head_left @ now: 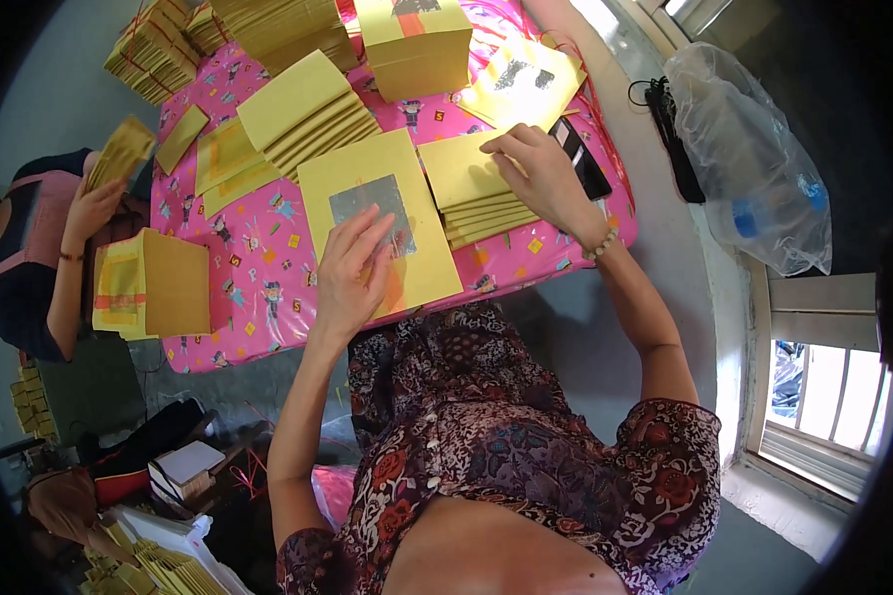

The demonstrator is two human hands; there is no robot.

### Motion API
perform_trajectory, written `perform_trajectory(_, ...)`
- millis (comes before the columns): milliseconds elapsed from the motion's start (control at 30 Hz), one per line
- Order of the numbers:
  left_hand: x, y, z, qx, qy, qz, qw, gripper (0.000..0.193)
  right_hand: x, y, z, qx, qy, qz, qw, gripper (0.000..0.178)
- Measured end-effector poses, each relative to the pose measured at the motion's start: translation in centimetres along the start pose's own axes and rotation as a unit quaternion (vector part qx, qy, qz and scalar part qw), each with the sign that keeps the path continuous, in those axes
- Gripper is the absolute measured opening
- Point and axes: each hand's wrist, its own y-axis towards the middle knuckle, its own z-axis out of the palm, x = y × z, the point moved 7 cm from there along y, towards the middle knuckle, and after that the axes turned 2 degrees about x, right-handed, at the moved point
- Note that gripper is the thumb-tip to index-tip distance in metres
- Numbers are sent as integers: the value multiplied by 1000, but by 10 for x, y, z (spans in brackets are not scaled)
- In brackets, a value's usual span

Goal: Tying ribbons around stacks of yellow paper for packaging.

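My left hand [352,273] rests with fingers stretched out on a yellow paper sheet [367,159], partly over its silver square [362,196]. An orange patch shows near the sheet's lower edge. To the right lies a fanned stack of folded yellow papers [456,174]. Over the far right side of that stack is my right hand [541,178], its fingers loosely bent and apart, the tips close to the top paper. Nothing shows in either hand. A dark phone-like object [583,164] lies partly behind my right hand.
The table has a pink patterned cover [268,322]. Behind stand yellow paper blocks [417,64], another fanned stack [303,109] and loose silver-marked sheets [526,84]. At left, a co-worker's hand [94,213] holds folded yellow paper above a block [174,283]. A clear plastic bag [754,159] hangs at right.
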Motion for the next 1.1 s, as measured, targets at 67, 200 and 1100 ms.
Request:
perform_trajectory(67,1,-3,0,0,-6,-11,1000,36,6,-1,14,38,11,22,999,12)
perform_trajectory(200,3,-6,0,1,-19,-24,1000,35,2,-28,53,105,-45,13,993,14)
perform_trajectory(1100,3,-20,-25,-21,-21,-52,998,22,16,-28,32,20,-44,-42,998,12)
